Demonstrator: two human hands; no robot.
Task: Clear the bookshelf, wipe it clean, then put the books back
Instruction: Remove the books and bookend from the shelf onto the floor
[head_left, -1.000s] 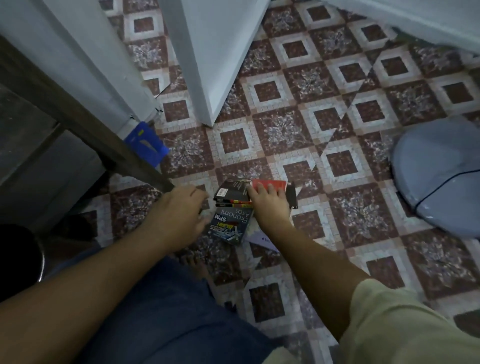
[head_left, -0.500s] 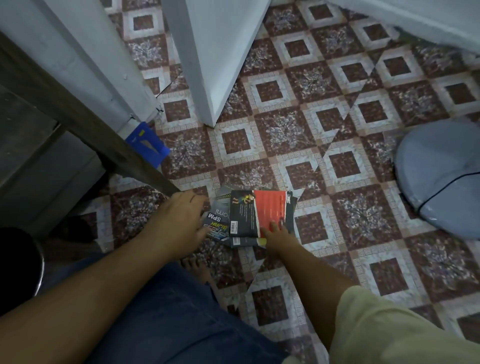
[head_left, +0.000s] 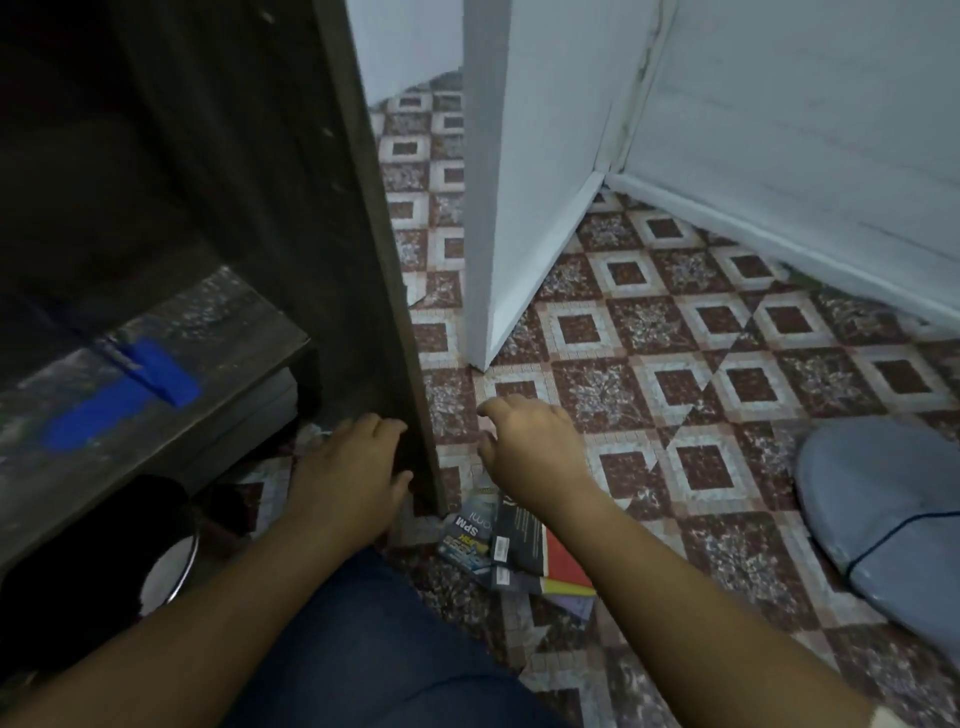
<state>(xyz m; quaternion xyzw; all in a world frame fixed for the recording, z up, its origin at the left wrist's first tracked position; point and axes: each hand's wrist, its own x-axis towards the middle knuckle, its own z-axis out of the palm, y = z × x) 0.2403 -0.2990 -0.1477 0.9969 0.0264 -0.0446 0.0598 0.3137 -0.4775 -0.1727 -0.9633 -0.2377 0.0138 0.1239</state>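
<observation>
Books (head_left: 514, 545) lie in a loose pile on the tiled floor (head_left: 675, 374), just beside the foot of the bookshelf (head_left: 358, 270) and under the right forearm. The right hand (head_left: 530, 447) hovers over the floor, fingers loosely curled, holding nothing. The left hand (head_left: 348, 467), fingers relaxed, is at the bookshelf's side panel; contact is unclear

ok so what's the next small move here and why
Probably reach the left hand up to the blue thing on the dusty shelf and take it off: the books lie on the floor and the right hand is empty too.
</observation>
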